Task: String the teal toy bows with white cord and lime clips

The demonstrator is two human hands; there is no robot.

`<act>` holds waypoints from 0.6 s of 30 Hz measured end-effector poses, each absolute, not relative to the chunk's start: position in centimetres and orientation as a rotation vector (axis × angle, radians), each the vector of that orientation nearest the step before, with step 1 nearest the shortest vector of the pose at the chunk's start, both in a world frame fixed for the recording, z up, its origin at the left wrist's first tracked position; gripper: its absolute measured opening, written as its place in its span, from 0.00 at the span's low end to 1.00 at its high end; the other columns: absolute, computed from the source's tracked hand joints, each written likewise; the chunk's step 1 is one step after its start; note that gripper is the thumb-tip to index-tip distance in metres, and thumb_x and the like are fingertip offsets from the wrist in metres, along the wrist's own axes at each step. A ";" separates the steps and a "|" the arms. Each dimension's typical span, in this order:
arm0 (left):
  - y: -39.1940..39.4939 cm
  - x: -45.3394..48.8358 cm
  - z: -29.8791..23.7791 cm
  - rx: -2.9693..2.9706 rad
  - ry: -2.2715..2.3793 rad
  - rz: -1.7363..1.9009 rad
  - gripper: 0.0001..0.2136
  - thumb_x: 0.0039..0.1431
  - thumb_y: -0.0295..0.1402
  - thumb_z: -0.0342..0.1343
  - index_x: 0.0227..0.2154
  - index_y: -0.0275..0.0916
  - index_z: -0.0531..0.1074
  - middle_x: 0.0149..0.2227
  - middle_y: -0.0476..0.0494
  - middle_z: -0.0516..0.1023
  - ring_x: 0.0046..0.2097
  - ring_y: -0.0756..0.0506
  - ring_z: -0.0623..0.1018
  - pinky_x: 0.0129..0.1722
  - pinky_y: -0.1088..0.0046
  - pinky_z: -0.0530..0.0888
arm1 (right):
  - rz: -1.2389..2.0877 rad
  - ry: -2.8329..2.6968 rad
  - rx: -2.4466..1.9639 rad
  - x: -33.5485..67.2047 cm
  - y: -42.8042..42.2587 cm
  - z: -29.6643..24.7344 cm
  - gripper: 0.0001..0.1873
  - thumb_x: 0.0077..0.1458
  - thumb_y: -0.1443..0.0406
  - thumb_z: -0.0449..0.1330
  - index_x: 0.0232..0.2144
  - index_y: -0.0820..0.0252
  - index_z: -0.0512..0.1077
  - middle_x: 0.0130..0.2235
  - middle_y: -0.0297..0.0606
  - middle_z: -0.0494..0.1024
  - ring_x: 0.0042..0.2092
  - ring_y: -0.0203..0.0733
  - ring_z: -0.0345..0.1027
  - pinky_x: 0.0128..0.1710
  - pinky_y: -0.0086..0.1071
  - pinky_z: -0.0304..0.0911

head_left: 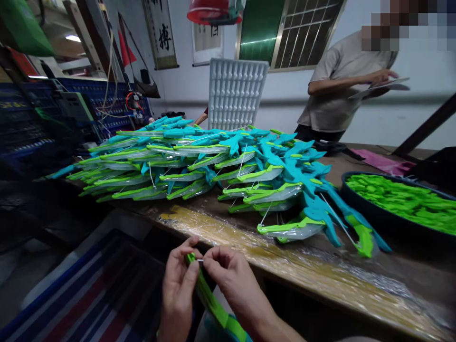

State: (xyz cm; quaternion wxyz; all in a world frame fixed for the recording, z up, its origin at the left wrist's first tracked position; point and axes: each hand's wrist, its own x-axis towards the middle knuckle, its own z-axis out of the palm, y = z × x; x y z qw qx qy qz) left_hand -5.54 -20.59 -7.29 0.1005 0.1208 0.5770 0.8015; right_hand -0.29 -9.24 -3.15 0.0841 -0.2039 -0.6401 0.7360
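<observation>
Near the table's front edge, my left hand [180, 287] grips the tip of a green bow limb [211, 300] between thumb and fingers. The limb runs down toward a teal part at the bottom of the view, partly hidden by my right wrist. My right hand [231, 280] is closed in a pinch beside that tip. A short piece of white string [200, 260] shows between the two hands, its end inside my right fingertips. Behind them lies a large pile of teal and green toy crossbows [285, 161], several with white strings and clear plastic on their limbs.
A dark tub [344, 190] of loose green parts stands at right. Clear film and yellow tape cover the table edge [249, 242]. A striped bag [89, 294] lies below left. Across the table, a person [342, 80] holds papers; a grey plastic rack [237, 90] stands behind the pile.
</observation>
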 end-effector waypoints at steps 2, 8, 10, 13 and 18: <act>-20.5 -5.7 -7.4 0.161 1.406 2.529 0.14 0.58 0.43 0.65 0.46 0.49 0.75 0.56 0.44 0.75 0.49 0.44 0.76 0.48 0.70 0.74 | 2.033 -2.031 -0.463 -0.6 -9.0 -2.4 0.12 0.53 0.58 0.57 0.24 0.61 0.69 0.25 0.32 0.69 0.29 0.35 0.59 0.30 0.28 0.56; -21.1 -6.9 -8.1 0.038 1.146 2.579 0.09 0.55 0.40 0.67 0.32 0.40 0.78 0.35 0.46 0.74 0.36 0.48 0.75 0.36 0.74 0.76 | 1.649 -2.386 -0.099 -1.7 -8.8 -1.2 0.09 0.59 0.70 0.54 0.29 0.59 0.71 0.31 0.33 0.74 0.34 0.37 0.66 0.36 0.28 0.58; -21.4 -7.0 -8.1 0.095 1.098 2.576 0.08 0.56 0.38 0.66 0.30 0.39 0.77 0.35 0.47 0.72 0.38 0.47 0.74 0.39 0.74 0.75 | 1.529 -2.454 -0.024 -1.8 -9.0 -1.3 0.09 0.60 0.72 0.55 0.29 0.59 0.71 0.31 0.33 0.73 0.34 0.37 0.65 0.34 0.28 0.56; -21.8 -6.9 -8.1 0.177 1.065 2.585 0.08 0.59 0.38 0.63 0.28 0.39 0.75 0.35 0.47 0.68 0.38 0.47 0.72 0.40 0.74 0.74 | 1.470 -2.494 0.041 -1.8 -9.4 -1.6 0.09 0.61 0.74 0.55 0.30 0.59 0.69 0.32 0.32 0.71 0.33 0.36 0.64 0.33 0.28 0.56; -22.4 -6.6 -8.0 0.248 0.968 2.583 0.08 0.62 0.36 0.58 0.29 0.39 0.72 0.34 0.47 0.64 0.37 0.47 0.68 0.39 0.73 0.72 | 1.511 -2.515 0.101 -1.6 -9.9 -1.9 0.10 0.61 0.75 0.55 0.29 0.59 0.65 0.32 0.32 0.68 0.33 0.36 0.62 0.34 0.28 0.55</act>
